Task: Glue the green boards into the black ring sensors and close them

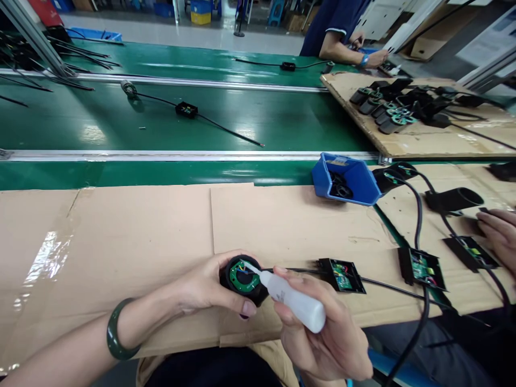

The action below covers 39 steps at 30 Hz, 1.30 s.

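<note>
My left hand (209,287) is closed around a round black housing (242,278) with a green circuit board inside, held just above the cardboard. My right hand (322,336) grips a small white squeeze bottle (296,302), and its thin nozzle tip touches the green board. A black cable runs from the housing to an open black box with a circuit board (342,275) lying on the cardboard to the right. A green bangle (115,336) sits on my left wrist.
A blue bin (355,183) holding black parts stands behind. Another person's hand (500,234) rests at the right near more open boxes (421,267) and black cables. A green conveyor (161,123) carries a wired unit (186,109). A far worker (338,32) handles parts by a cardboard tray (403,142).
</note>
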Motion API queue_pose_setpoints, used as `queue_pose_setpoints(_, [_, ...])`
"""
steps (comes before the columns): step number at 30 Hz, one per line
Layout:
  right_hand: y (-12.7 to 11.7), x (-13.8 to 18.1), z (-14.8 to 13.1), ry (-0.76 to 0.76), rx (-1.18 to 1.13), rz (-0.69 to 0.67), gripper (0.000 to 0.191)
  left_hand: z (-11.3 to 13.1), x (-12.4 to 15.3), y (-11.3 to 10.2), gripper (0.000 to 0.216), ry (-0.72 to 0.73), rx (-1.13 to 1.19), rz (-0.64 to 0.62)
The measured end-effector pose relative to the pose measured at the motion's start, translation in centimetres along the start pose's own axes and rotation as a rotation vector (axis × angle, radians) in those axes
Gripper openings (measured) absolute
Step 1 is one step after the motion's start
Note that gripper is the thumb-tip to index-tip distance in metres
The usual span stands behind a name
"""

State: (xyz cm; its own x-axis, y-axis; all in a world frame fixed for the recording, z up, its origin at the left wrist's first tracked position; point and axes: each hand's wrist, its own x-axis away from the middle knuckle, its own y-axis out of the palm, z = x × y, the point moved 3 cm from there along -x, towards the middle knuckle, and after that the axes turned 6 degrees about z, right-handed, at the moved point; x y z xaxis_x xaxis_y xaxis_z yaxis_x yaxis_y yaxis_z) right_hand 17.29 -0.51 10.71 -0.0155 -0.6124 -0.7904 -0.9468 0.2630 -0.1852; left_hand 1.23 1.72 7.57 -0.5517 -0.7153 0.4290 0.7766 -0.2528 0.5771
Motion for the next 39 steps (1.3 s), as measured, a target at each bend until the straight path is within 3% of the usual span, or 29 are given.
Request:
queue_pose_setpoints(4, [-0.6,-0.4,0.8,0.208,-0.154,0.215,0.027,0.1,0.1,-0.1,0.059,0.042,-0.071,0.063])
queue_pose_setpoints(6, [-0.9,-1.4,1.9,0.366,-0.319,0.327,0.018,0.4,0.2,-0.2,0.059,0.126,-0.159,0.094])
queue_pose_setpoints(8, [-1.0,-2.9,3.5,0.487,-0.437,0.34,0.014,1.0,0.2,-0.3,0.054,0.247,-0.289,0.133])
queue_pose_setpoints(10, [-0.9,-4.7,5.8,0.566,-0.466,0.299,0.016,1.7,0.0,-0.5,0.051,0.366,-0.435,0.196])
queue_pose_setpoints(13, [0.5,-7.6,10.4,0.641,-0.393,0.204,0.033,2.8,-0.7,-1.1,0.049,0.493,-0.665,0.309])
queue_pose_setpoints(15, [2.4,-9.3,13.7,0.667,-0.307,0.107,0.038,3.4,-1.5,-1.4,0.048,0.547,-0.794,0.353])
queue_pose_setpoints(20, [8.3,-12.0,20.8,0.666,-0.104,-0.031,0.025,4.0,-3.6,-1.7,0.047,0.617,-0.988,0.428])
queue_pose_setpoints(24, [11.2,-12.3,23.5,0.644,0.05,-0.153,0.023,3.7,-4.2,-1.7,0.047,0.614,-1.103,0.465])
queue_pose_setpoints(28, [12.1,-11.9,23.4,0.58,0.189,-0.25,0.024,3.7,-4.4,-1.9,0.045,0.563,-1.291,0.52])
queue_pose_setpoints(33, [9.9,-13.2,21.6,0.464,0.381,-0.34,0.029,3.6,-5.0,-3.5,0.042,0.584,-1.364,0.55])
queue_pose_setpoints(35, [7.1,-14.7,21.0,0.409,0.46,-0.38,0.027,3.4,-5.2,-4.1,0.041,0.601,-1.364,0.524])
queue_pose_setpoints(39, [-1.1,-17.5,21.0,0.383,0.669,-0.396,0.021,3.4,-5.5,-4.3,0.038,0.603,-1.369,0.506])
